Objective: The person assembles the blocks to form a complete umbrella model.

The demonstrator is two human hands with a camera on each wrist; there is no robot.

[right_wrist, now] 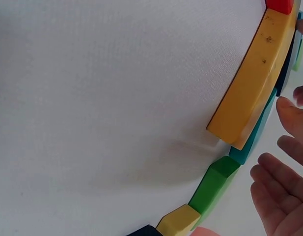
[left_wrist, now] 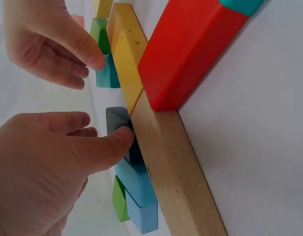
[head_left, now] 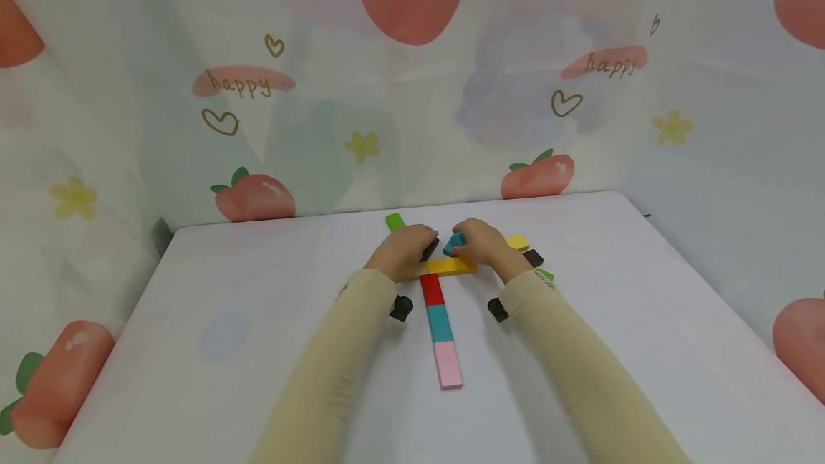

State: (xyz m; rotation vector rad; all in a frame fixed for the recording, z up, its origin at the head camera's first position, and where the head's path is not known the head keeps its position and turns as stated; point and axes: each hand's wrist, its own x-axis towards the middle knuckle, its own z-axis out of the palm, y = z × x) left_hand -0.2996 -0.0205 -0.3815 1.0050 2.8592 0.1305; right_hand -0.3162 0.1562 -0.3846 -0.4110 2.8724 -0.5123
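On the white table, a red block, a teal block and a pink block form a line. At its far end, a yellow block and a bare wooden block meet as a crossbar. My left hand is at a dark block just behind the bar; its thumb touches the block, and the other fingers look apart from it. Beside it, my right hand has loosely bent fingers around a second teal block. Whether the right thumb touches that block, I cannot tell.
Left of the dark block, light blue blocks and a green block continue the far row. On the right are another green block, a pale yellow block and a dark brown block. A printed cloth hangs behind the table.
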